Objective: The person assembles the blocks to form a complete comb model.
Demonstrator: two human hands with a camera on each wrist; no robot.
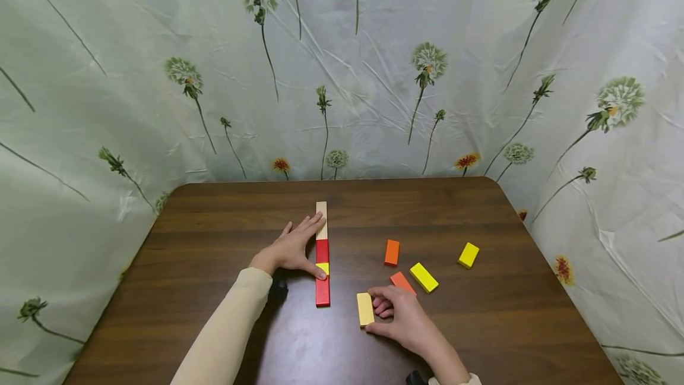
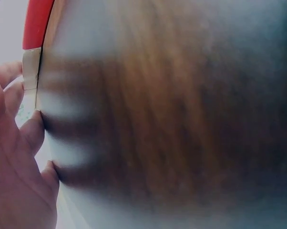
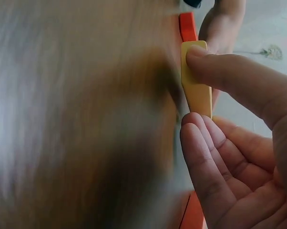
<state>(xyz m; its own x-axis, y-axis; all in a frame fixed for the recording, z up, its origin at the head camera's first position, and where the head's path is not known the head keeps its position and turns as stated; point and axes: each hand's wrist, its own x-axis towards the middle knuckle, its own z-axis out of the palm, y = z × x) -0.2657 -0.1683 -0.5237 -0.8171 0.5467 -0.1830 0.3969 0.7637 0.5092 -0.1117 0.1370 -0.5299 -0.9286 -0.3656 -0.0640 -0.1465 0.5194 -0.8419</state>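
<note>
A straight row of wooden blocks runs away from me: a red block (image 1: pixel 323 294) nearest, then a yellow block (image 1: pixel 323 267), another red block (image 1: pixel 322 249), and pale bare wood (image 1: pixel 322 230) at the far end. Across the row spreads my left hand (image 1: pixel 290 251), its thumb at the yellow and near red blocks and its extended fingers touching the pale wood. To the right of the row, my right hand (image 1: pixel 403 317) pinches a pale yellow block (image 1: pixel 365 309) between thumb and fingertips. The right wrist view shows the thumb on one end of this block (image 3: pixel 197 95).
Right of the row lie an orange block (image 1: pixel 392 252), a yellow block (image 1: pixel 424 278), a red-orange block (image 1: pixel 403 282) partly behind the right hand, and a yellow block (image 1: pixel 468 255) farther out. A flowered curtain (image 1: pixel 369 153) hangs beyond the brown table (image 1: pixel 214 218).
</note>
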